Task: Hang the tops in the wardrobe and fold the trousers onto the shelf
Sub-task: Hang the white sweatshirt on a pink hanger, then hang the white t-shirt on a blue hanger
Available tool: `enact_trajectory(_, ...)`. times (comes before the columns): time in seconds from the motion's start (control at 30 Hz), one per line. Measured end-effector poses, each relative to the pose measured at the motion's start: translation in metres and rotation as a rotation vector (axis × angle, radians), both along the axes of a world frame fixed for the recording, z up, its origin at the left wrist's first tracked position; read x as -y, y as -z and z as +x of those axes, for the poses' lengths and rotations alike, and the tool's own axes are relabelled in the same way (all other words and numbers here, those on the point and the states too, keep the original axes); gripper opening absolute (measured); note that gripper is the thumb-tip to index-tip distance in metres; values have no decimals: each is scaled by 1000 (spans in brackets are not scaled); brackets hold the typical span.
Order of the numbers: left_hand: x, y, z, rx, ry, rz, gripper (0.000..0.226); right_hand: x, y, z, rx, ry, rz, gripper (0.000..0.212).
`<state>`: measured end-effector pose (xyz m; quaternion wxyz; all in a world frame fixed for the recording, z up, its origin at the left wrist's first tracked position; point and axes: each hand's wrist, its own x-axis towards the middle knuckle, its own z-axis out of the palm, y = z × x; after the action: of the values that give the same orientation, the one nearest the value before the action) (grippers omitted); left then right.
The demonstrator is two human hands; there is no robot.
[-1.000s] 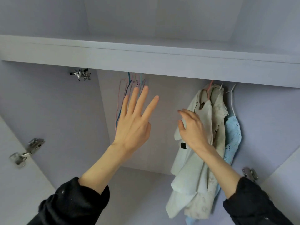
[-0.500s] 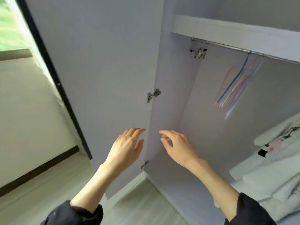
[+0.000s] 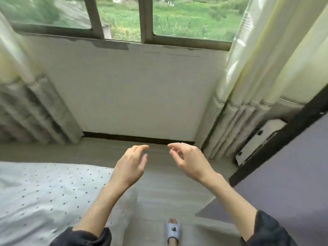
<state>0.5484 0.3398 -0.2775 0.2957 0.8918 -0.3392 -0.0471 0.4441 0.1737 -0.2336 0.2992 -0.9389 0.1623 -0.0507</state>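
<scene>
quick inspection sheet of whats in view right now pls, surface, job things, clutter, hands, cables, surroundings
surface: pale wood floor; bed with dotted sheet at lower left.
job's things: no tops or trousers in view; wardrobe door at right edge.
clutter: white flat object leaning by the right curtain.
hands: left hand and right hand both held out over the floor, fingers loosely curled, holding nothing.
cables: nothing seen.
surroundings: window onto greenery, white wall below it, curtains either side, slippered foot.

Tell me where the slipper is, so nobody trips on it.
The slipper is at the bottom of the head view, right of centre, on a foot on the floor between the dotted bedsheet and the wardrobe door.
</scene>
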Motion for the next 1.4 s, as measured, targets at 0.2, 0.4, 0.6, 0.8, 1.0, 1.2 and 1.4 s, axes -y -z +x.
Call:
enact_trajectory(0.2, -13, -4, 122, -35, -317, -7, 35, 23, -9, 178, -5, -251, 23, 29)
enact_trajectory(0.4, -33, -12, 198, -84, -629, -103, 36, 22, -11, 309, -3, -481, 110, 26)
enact_trajectory(0.6, -84, 15, 266, -156, -973, -143, 34, -32, 5, 447, -68, -785, 96, 26)
enact_trajectory(0.8, -152, 35, 363, -174, -1234, -230, 33, -118, 15, 586, -104, -1030, 46, 26)
enact_trajectory(1.0, -214, 30, 436, -191, -1407, -278, 32, -215, 6, 694, -140, -1287, 1, 28)
enact_trajectory(1.2, -290, 28, 478, -175, -1631, -247, 31, -341, 15, 775, -161, -1549, 26, 25)
enact_trajectory(1.4, -385, 23, 527, -152, -1836, -206, 32, -479, 22, 838, -146, -1795, 78, 28)
